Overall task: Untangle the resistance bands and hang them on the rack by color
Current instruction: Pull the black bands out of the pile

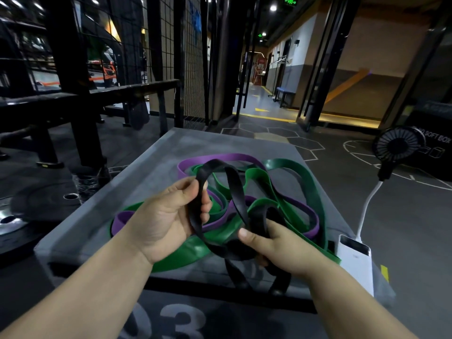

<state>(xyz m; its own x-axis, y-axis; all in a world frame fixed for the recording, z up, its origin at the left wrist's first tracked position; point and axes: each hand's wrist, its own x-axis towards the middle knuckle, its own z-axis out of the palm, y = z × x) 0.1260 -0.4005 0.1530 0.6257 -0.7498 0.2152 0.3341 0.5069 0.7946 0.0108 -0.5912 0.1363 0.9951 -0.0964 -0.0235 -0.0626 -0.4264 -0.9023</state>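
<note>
Left hand (166, 216): fingers grip looped flat black rubber band (236, 189)
Right hand (278, 248): fingers pinch it
Under it: tangled green band (305, 182), purple band (230, 157)

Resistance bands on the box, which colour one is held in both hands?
The black band: the left hand and right hand both grip it, loops raised. The green bands and purple bands lie on the box.

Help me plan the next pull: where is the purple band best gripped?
Probably the far arc of the purple band, pinched from above. There it lies exposed on the box; nearer parts are tangled with the green band and black band.
</note>
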